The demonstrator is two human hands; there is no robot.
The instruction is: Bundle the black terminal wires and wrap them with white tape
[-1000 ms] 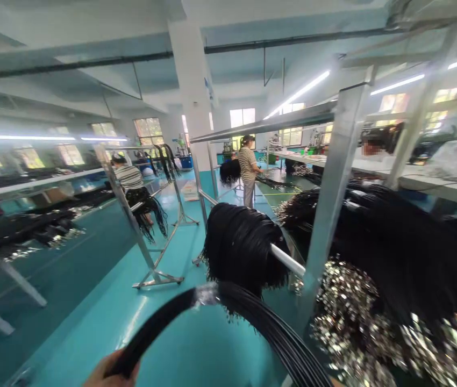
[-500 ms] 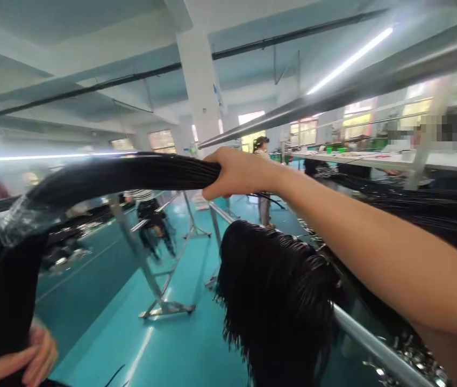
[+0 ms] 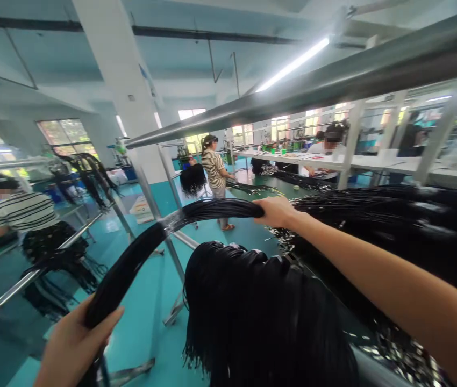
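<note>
A thick bundle of black cables [image 3: 216, 208] arches between my two hands, with a clear plastic wrap [image 3: 171, 221] around it near the middle. My right hand [image 3: 275, 211] is closed around its far right end, arm stretched out. Lower left, my left hand [image 3: 77, 333] grips the bundle's other side, thumb pointing right along it; the part below that hand is mostly hidden. Just beneath the arch, a dense row of black cables [image 3: 252, 306] hangs over a metal rail [image 3: 373, 371], their tips dangling.
Overhead runs a thick metal bar [image 3: 252, 110] of the rack. Many cables with shiny ends [image 3: 373, 215] lie at right. One person [image 3: 214, 166] stands ahead, another [image 3: 22, 212] is at left beside a rail with cables, and a third [image 3: 325, 150] works at a white table [image 3: 377, 161].
The view has swung right. My left hand has come up with the bundle, which now reaches across above the hanging cables; my right hand keeps its hold on the end.
</note>
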